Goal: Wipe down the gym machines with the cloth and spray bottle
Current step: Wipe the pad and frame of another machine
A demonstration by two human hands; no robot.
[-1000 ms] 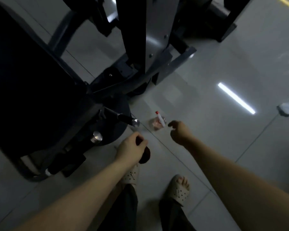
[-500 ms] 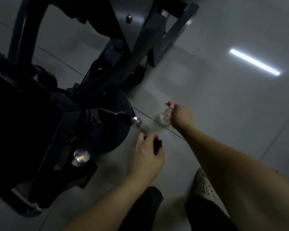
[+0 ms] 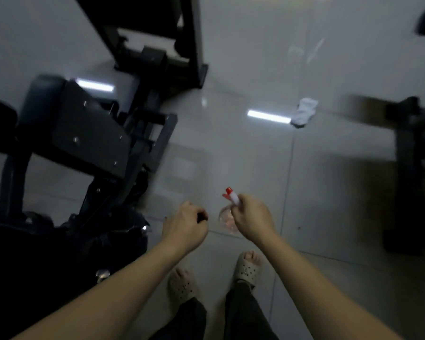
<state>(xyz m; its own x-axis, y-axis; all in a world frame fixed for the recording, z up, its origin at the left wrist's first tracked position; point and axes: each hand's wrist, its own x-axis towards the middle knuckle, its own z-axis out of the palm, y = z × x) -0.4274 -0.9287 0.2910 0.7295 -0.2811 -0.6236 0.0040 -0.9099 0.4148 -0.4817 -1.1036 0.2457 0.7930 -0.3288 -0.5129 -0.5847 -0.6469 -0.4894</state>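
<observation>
My right hand (image 3: 252,217) is shut on the neck of a small clear spray bottle (image 3: 227,220) with a red and white nozzle, lifted above the floor. My left hand (image 3: 185,227) is closed around a small dark cloth (image 3: 203,216), of which only a bit shows between the fingers. Both hands hover side by side over the grey tiled floor. The dark gym machine (image 3: 88,133) stands to the left of my left hand, apart from it.
A white crumpled cloth-like item (image 3: 304,114) lies on the floor farther ahead to the right. Another dark machine frame (image 3: 407,153) stands at the right. My feet in beige sandals (image 3: 245,268) are below the hands. Open glossy tile lies between the machines.
My right hand took the spray bottle from the floor and raised it. The view swung up and right, so the machine sits farther left. The left hand stayed closed on the dark cloth.
</observation>
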